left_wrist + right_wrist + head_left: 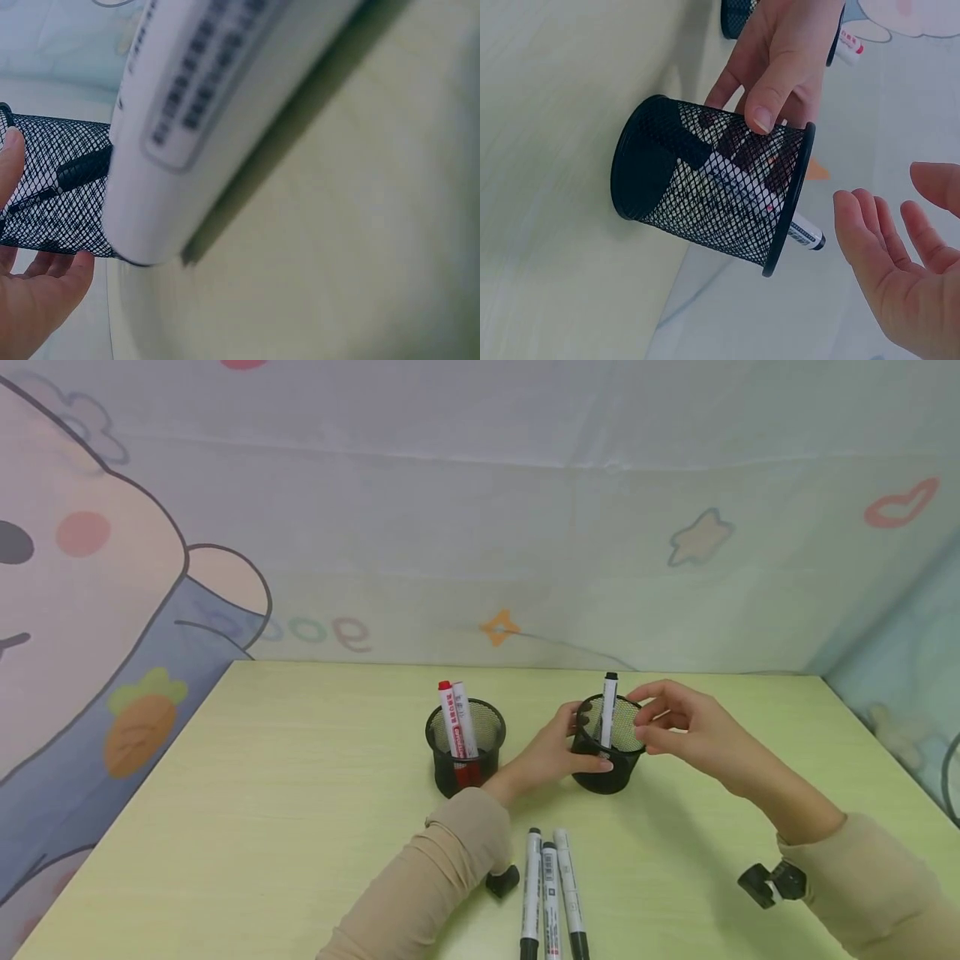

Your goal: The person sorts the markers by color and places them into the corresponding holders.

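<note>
A black mesh pen holder [607, 774] stands upright on the table with a white marker [609, 710] leaning in it, black end up. My left hand [551, 753] grips that holder from the left, thumb across its front and fingers around the side. The right wrist view shows the thumb pressed to the mesh of the holder [727, 180]. Beside the rim, on the right, is my right hand [697, 727], fingers loosely bent and holding nothing. In the right wrist view the right hand [911, 274] is apart from the marker's tip.
To the left stands another black mesh holder [467, 768] containing a red-capped marker [450, 718] and a white marker [465, 722]. Three white markers [551, 893] lie near the table's front, below my left forearm. A printed cloth [480, 527] hangs behind the table.
</note>
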